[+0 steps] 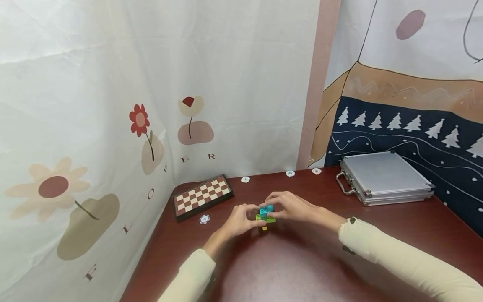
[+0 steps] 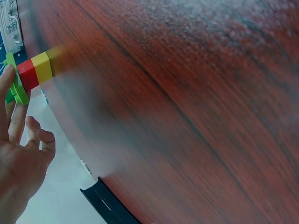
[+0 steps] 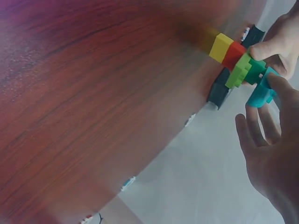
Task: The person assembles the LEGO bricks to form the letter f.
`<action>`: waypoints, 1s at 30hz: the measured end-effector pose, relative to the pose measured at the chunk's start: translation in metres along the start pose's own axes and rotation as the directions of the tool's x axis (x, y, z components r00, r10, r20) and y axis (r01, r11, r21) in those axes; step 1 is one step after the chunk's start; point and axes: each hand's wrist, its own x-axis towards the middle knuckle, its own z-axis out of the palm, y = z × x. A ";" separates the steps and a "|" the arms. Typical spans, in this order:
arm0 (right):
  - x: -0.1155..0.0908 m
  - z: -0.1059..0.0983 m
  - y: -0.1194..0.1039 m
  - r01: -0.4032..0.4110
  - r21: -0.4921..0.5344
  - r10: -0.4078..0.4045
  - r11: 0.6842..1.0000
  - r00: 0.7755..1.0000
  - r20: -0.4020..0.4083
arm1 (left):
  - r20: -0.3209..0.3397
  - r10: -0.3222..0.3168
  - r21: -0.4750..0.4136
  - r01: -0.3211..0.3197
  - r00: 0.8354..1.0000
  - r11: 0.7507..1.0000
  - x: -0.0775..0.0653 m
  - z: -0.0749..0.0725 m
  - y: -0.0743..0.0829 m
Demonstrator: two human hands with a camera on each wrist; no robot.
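A small stack of toy building bricks stands on the table between my two hands. From the bottom, the right wrist view shows a yellow brick (image 3: 220, 48), a red brick (image 3: 233, 55), a wide light green piece (image 3: 238, 72) and a darker green brick (image 3: 255, 71). Topmost is a teal brick (image 3: 258, 96), rounded at one end. My left hand (image 1: 238, 220) pinches the green part of the stack from the left, thumb toward me. From the right, my right hand (image 1: 292, 206) pinches the teal brick between thumb and fingers. In the head view, fingers partly cover the stack.
A folded checkered game board (image 1: 201, 197) lies at the table's back left, with a blue-and-white chip (image 1: 204, 219) in front of it. More chips, one white (image 1: 245, 179), line the back edge. A silver case (image 1: 386, 176) lies at right. Printed curtains (image 1: 241, 84) hang behind.
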 end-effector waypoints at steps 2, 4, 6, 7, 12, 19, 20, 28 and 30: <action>-0.001 0.001 -0.001 0.002 -0.019 -0.002 1.000 1.000 -0.006 | 0.002 0.001 0.003 -0.001 1.000 1.000 0.000 0.000 0.000; -0.002 0.001 -0.001 0.006 -0.030 -0.006 1.000 1.000 -0.011 | 0.002 0.002 0.006 -0.002 1.000 1.000 0.000 0.000 0.000; -0.002 0.000 -0.002 0.002 -0.048 -0.003 0.999 1.000 -0.011 | -0.001 0.007 0.006 -0.007 1.000 1.000 0.001 0.000 0.000; -0.002 0.000 -0.003 -0.002 -0.056 0.001 0.998 1.000 -0.011 | -0.004 0.012 0.008 -0.012 1.000 1.000 0.001 -0.001 0.000; -0.002 0.000 -0.006 -0.015 -0.093 0.014 0.996 1.000 -0.014 | -0.005 0.030 0.011 -0.030 1.000 0.999 0.003 -0.002 -0.001; 0.000 0.005 -0.006 0.011 -0.107 -0.014 0.994 0.999 -0.033 | 0.003 0.018 0.013 -0.018 1.000 1.000 0.003 -0.003 -0.001; -0.001 0.005 -0.006 0.000 -0.096 -0.003 0.995 0.999 -0.036 | 0.006 0.015 0.013 -0.015 1.000 1.000 0.003 -0.003 -0.001; -0.008 0.009 -0.006 -0.036 -0.046 0.035 0.998 0.999 -0.021 | 0.020 0.004 0.007 -0.004 1.000 1.000 0.001 -0.001 -0.001; -0.008 0.011 -0.007 -0.026 -0.073 0.023 0.997 0.999 -0.033 | 0.017 0.004 0.006 -0.004 1.000 1.000 0.000 -0.002 0.000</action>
